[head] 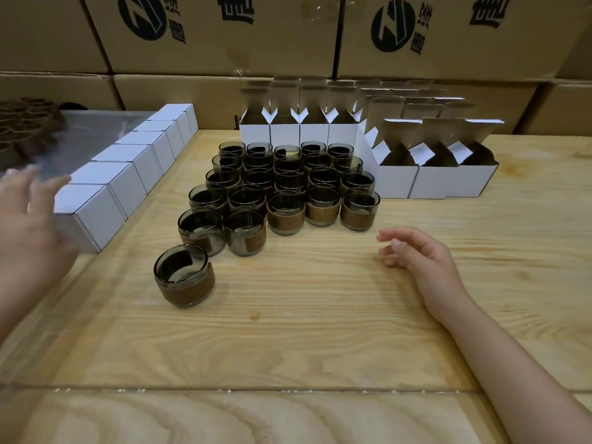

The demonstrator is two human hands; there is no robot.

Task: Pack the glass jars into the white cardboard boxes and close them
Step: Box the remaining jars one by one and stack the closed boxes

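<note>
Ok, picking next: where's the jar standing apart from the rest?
In head view the lone jar stands left of centre, just nearer than the jar cluster.

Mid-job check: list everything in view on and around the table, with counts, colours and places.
jars: over twenty, too packed for an exact count, smoky glass with brown sleeves, clustered mid-table
lone jar: one, same colours, apart at front left
closed boxes: about seven, white, row along the left
open boxes: white, three at right, four behind the jars, more further back
cartons: several, brown, stacked behind
cardboard rings: pile, brown, far left
table: one, light wood
left hand: blurred, beside the nearest closed box
right hand: fingers loosely curled, empty, right of jars
</note>
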